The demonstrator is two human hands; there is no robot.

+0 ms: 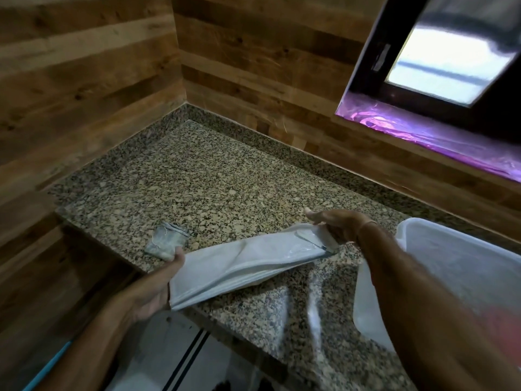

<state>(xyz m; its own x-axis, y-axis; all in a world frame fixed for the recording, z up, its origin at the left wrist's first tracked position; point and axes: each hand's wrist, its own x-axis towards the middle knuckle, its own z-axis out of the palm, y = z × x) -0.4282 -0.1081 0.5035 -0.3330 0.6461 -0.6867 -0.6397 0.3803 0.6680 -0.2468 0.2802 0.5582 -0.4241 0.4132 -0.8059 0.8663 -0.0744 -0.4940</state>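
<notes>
I held the white cloth in the air, just above the speckled stone table, near its front edge. My left hand gripped one short end, with the thumb on top and the fingers curled under. My right hand pinched the other end, a bit higher, so the cloth sloped down to the left. It was folded long and thin, in a few layers.

I think it was light and very soft. It sagged a little in the middle and would flop if I let one end go. It was not slippery and could not break. The best place to hold it was at the two ends, pinching all the layers together so the fold stayed neat.

A small bag lay on the table just behind my left hand. A plastic tub stood on the right, beside my right arm
</notes>
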